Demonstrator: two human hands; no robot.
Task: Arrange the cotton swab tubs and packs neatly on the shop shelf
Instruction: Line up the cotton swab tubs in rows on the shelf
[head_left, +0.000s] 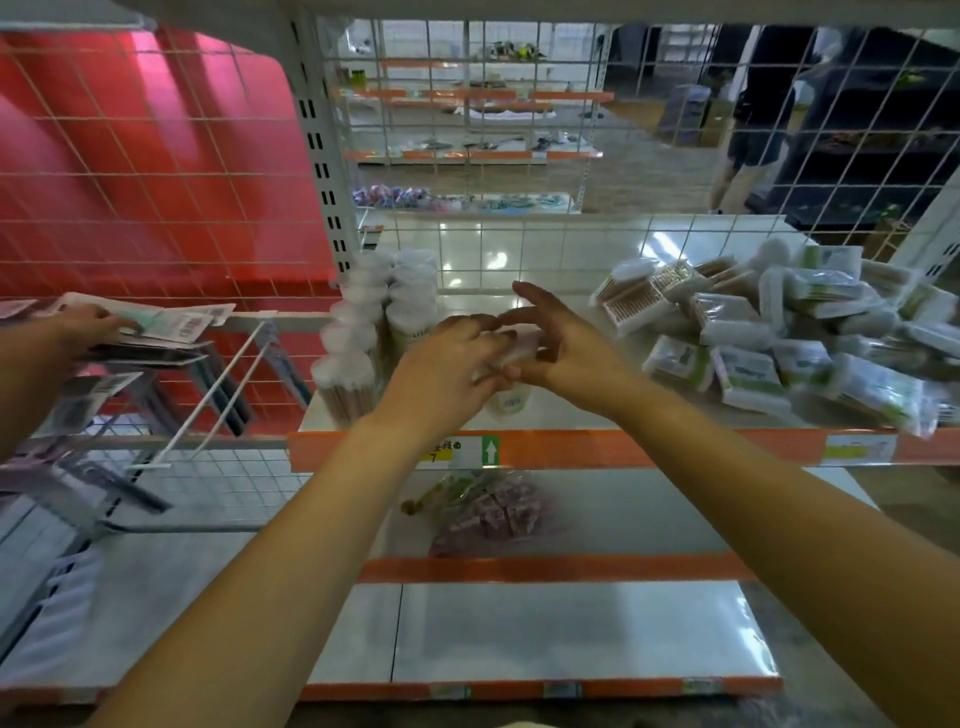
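My left hand (447, 374) and my right hand (563, 345) meet over the front of the upper shelf (649, 452). Between them they hold a clear cotton swab tub (511, 401), tilted and blurred. The right hand's fingers are spread against its side. Just to the left, several cotton swab tubs (384, 312) stand upright in rows by the shelf post. At the right end of the shelf lies a loose pile of cotton swab packs (779, 338), some green-labelled and some showing wooden sticks.
A wire grid (571, 244) backs the shelf. At far left, another person's hand (88, 325) holds flat packets over white hanging hooks (228, 384). A bag of small items (488, 512) lies on the lower shelf. Someone stands in the aisle behind the grid (753, 130).
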